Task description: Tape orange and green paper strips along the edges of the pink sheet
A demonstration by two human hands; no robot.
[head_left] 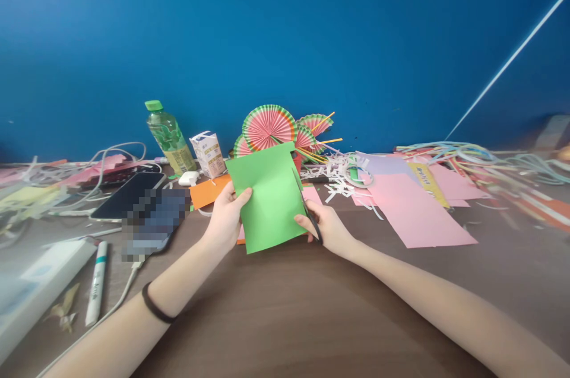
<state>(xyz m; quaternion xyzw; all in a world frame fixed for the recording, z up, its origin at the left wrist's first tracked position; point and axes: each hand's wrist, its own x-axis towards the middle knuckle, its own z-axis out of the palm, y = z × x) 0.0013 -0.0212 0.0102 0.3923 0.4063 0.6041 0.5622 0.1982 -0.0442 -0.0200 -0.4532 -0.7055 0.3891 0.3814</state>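
Note:
A sheet of green paper (pixel 269 203) is held up over the table, tilted toward me. My left hand (pixel 229 215) pinches its left edge, thumb on the front face. At its right edge my right hand (pixel 327 226) grips a pair of dark scissors (pixel 312 212), whose blades point up and away along that edge. A notch shows at the sheet's upper right corner. Behind the sheet lie pieces of orange paper (pixel 208 191) and pink paper (pixel 312 194), partly hidden by it.
Folded paper fans (pixel 269 127) lean against the blue wall. A green-capped bottle (pixel 171 140) and a small carton (pixel 208 153) stand left of them. Phones (pixel 129 197), a marker (pixel 97 283) and a white box (pixel 42 289) lie left; pink sheets (pixel 414 212) and white paper shreds (pixel 341 175) lie right.

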